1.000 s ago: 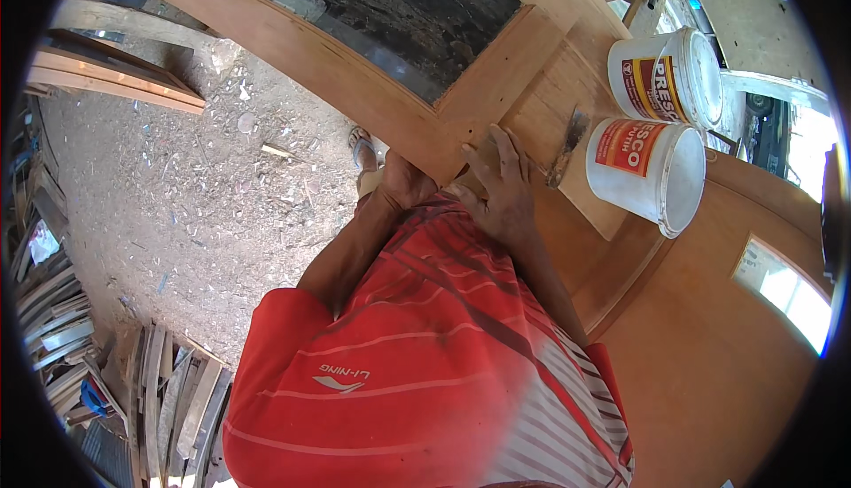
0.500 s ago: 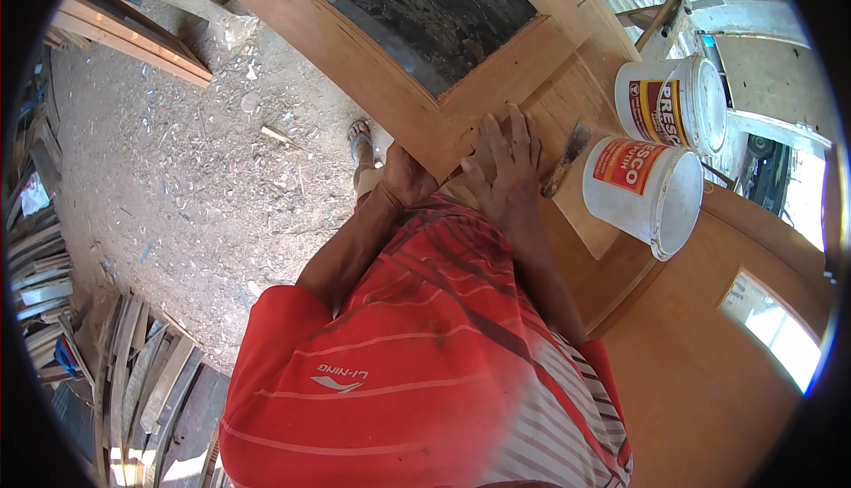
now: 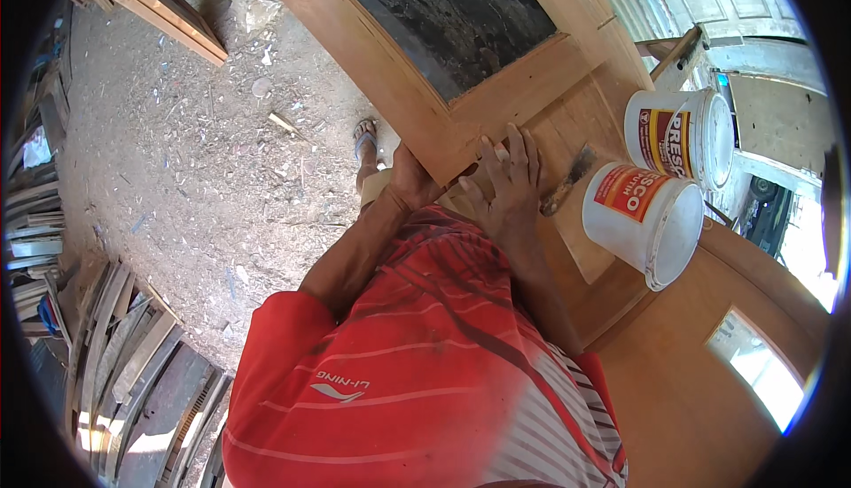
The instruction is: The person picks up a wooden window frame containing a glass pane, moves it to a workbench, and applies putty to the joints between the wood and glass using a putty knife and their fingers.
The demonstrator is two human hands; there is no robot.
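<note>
Your left hand point(image 3: 414, 178) is at the left edge of the wooden frame point(image 3: 390, 54), right by its near corner. The back of the hand and the wrist face up, but the fingers go out of sight at the edge, so you cannot tell how tightly they are curled. Your right hand point(image 3: 510, 182) is just across the corner, its fingers spread and slightly bent, fingertips laid against the frame's near end. A small pale patch shows between those fingers; you cannot tell what it is, nor whether the palm covers anything.

The frame lies ahead of you, its near corner pointing at your body, between your two hands and close in front of your shirt point(image 3: 381, 373). It runs away toward the top of the view around one dark panel point(image 3: 452, 23).

Counting what is around you: two white buckets point(image 3: 634, 222), one nearer and one farther, both tilted in view and to the right of your right hand; one tool point(image 3: 567, 182) with a dark blade, between that hand and the nearer bucket; one sandalled foot point(image 3: 365, 138) on the littered ground point(image 3: 213, 178), left of the frame; and, at far left, scrap wood point(image 3: 133, 346), too many pieces to count.
</note>
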